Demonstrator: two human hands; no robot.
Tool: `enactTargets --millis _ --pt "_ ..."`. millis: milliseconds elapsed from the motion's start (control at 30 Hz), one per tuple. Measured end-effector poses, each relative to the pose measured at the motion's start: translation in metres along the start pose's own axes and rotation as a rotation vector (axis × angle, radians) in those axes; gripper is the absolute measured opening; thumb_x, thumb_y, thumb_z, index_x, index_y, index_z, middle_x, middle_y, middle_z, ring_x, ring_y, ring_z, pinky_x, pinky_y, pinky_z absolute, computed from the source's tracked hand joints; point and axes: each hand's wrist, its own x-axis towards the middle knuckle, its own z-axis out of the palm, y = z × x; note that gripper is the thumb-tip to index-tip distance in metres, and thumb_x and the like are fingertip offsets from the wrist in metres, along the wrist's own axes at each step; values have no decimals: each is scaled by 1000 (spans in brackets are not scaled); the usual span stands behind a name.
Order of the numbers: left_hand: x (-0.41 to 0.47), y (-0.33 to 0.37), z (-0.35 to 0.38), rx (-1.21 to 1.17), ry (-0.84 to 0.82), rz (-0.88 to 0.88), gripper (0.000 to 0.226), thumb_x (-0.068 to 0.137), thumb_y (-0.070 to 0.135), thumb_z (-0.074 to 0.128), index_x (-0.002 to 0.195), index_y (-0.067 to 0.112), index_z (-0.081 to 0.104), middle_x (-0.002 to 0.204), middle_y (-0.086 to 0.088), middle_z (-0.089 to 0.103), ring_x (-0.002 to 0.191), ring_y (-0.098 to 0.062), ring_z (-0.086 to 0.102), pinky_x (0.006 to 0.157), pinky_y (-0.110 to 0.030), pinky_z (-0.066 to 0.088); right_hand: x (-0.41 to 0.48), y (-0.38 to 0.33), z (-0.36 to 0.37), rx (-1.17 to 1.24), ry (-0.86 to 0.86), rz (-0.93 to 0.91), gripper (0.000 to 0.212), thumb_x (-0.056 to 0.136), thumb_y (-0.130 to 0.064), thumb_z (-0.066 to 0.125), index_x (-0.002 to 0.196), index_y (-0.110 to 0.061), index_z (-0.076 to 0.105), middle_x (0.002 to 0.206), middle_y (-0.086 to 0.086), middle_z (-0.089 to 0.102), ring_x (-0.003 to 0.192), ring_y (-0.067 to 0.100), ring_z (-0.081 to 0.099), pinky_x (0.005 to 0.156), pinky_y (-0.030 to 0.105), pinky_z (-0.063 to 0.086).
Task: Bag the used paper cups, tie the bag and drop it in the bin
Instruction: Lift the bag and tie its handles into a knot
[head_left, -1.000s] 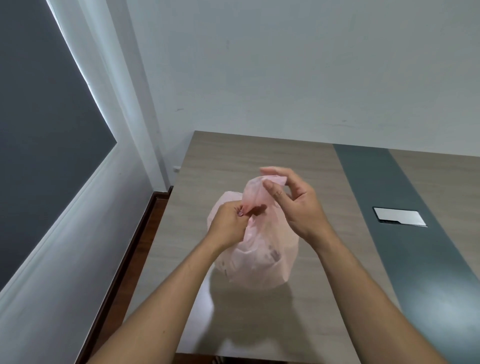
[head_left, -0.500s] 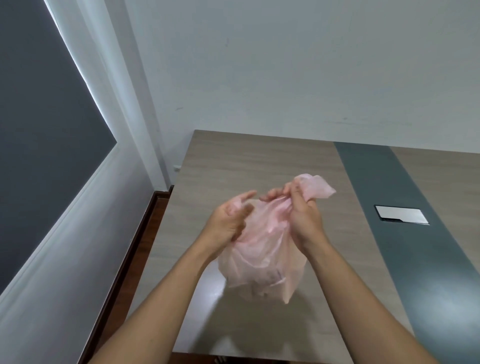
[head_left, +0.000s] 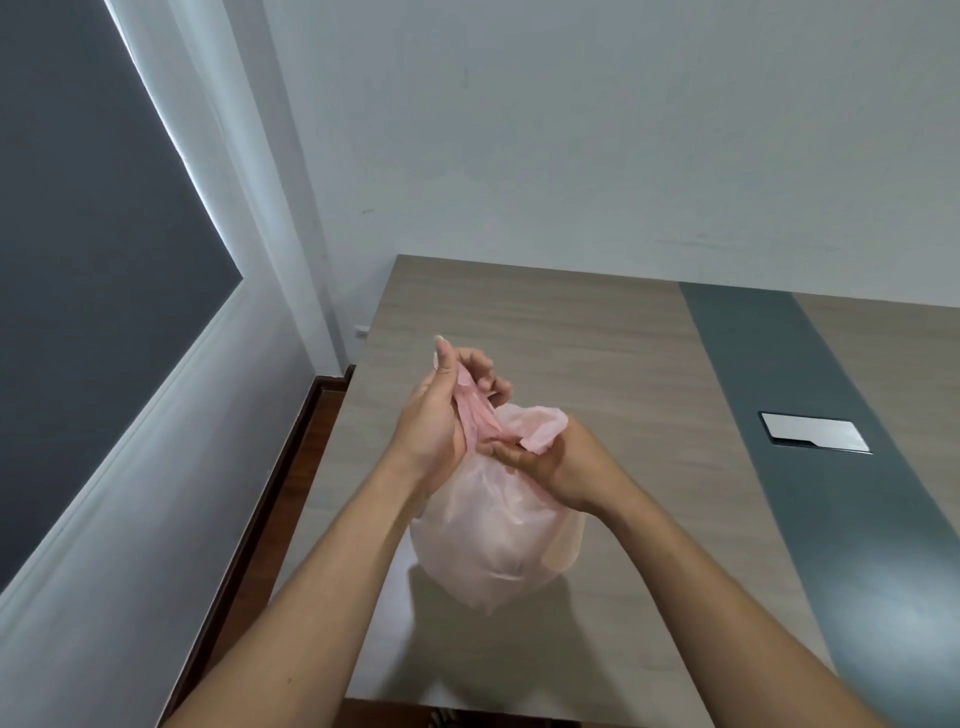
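A thin pink plastic bag (head_left: 493, 551) hangs bulging just above the wooden table (head_left: 597, 332), its lower part full; the paper cups inside show only as vague shapes. My left hand (head_left: 441, 415) grips one twisted strip of the bag's top and holds it upward. My right hand (head_left: 550, 462) sits lower and to the right, fingers closed around the bag's neck, with a loose flap of the other strip sticking out above it. No bin is in view.
A dark grey band (head_left: 810, 426) runs along the table on the right, with a metal cable hatch (head_left: 813, 434) set in it. A white wall lies behind, a dark window blind (head_left: 78, 260) at left, and brown floor (head_left: 311, 431) beside the table's left edge.
My left hand has taken one strip of the bag's top and pulled it up and left. My right hand dropped lower onto the neck. The bag shifted slightly right.
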Motion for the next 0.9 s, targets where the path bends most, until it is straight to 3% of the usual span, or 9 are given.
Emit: enactTargets --millis 133,267,400,467,567,667,767,833,900 --pt "-7 9 -22 446 -141 67 99 87 91 57 160 24 59 146 4 74 138 -16 70 114 -34 59 1 -9 -8 145 56 -15 61 79 -84 77 81 -24 78 66 -13 67 59 3 58 56 21 45" --pt "-14 -7 -26 683 -262 36 72 93 88 63 146 41 75 151 29 70 151 6 55 132 -32 43 2 -10 -8 146 43 -132 32 96 -62 71 82 -33 78 79 -13 77 69 0 69 64 19 52" --pt "-7 -21 -9 341 -113 120 63 123 49 35 118 11 86 145 -4 79 152 -15 62 130 -46 44 -1 -9 -8 285 87 -43 36 100 -70 67 116 -42 84 100 -15 84 98 0 79 86 17 57" --pt "-2 -24 -5 63 -22 86 67 123 48 35 96 3 76 137 -22 80 143 -30 70 122 -52 54 -2 -5 -10 323 183 -19 43 103 -73 60 107 -39 85 84 -18 78 81 -1 74 78 15 54" --pt "-1 -25 -7 -218 106 23 58 120 54 41 76 18 53 105 -26 79 129 -41 78 116 -57 53 4 2 -12 539 282 79 70 108 -73 47 107 -15 86 63 -9 37 56 7 37 52 15 34" --pt "-1 -22 -12 -288 230 9 56 121 52 43 74 22 45 57 3 39 57 -18 69 94 -41 63 5 2 -18 1053 271 137 64 111 -66 49 80 -17 76 65 -7 39 56 7 37 50 18 33" --pt "-4 -19 -15 -234 183 -97 58 119 63 37 78 23 45 57 6 27 39 -11 25 57 -28 52 3 4 -23 1312 263 83 62 113 -62 43 67 -21 50 75 -2 54 67 12 52 66 24 50" --pt "-5 -17 -17 -154 94 -145 68 112 77 28 76 22 42 64 1 28 49 -17 17 55 -32 34 3 5 -24 1355 254 69 61 114 -61 42 67 -22 46 77 -1 60 75 18 65 88 33 58" --pt "-6 -15 -16 -48 14 -164 67 107 83 17 79 24 31 71 -2 32 56 -18 17 63 -38 17 4 5 -22 1361 225 86 60 115 -60 43 69 -21 46 63 -3 48 57 18 58 95 37 61"
